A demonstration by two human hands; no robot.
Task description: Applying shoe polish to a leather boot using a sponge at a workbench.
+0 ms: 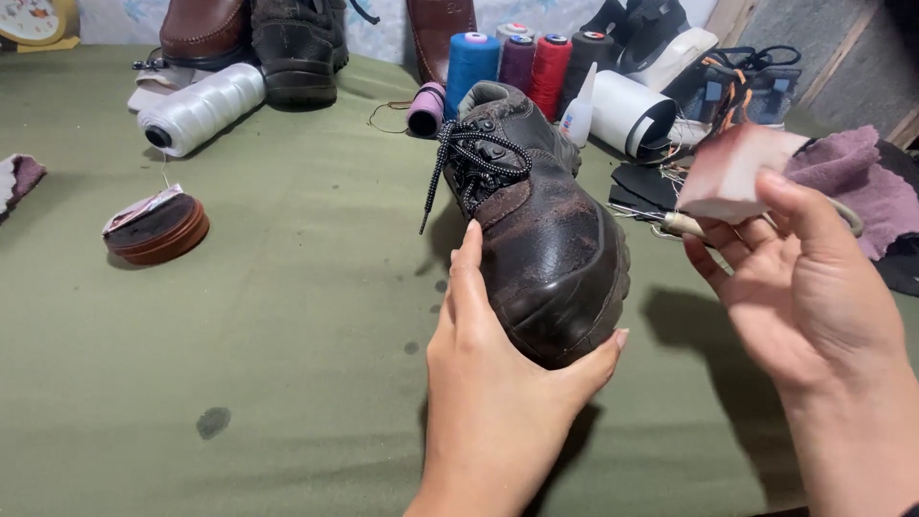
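Near centre of the head view, on the green-covered counter (239, 316): a dark brown laced shoe (541, 230), toe pointing near-right. Left hand (498, 373) cups the toe from below and the near side, thumb under the sole edge, fingers laid along the upper; a firm hold. Right hand (804, 278) is raised just right of the shoe, apart from it, pinching a pale sponge block (732, 172) between thumb and fingertips. Leather looks scuffed and dull across the toe, patchy, so cleaning seems barely started; most of the surface is left to do, and the block is not yet touching. Far side: thread spools (517, 62), a white thread cone (201, 107), other shoes (254, 38). Left: round tin (158, 228).
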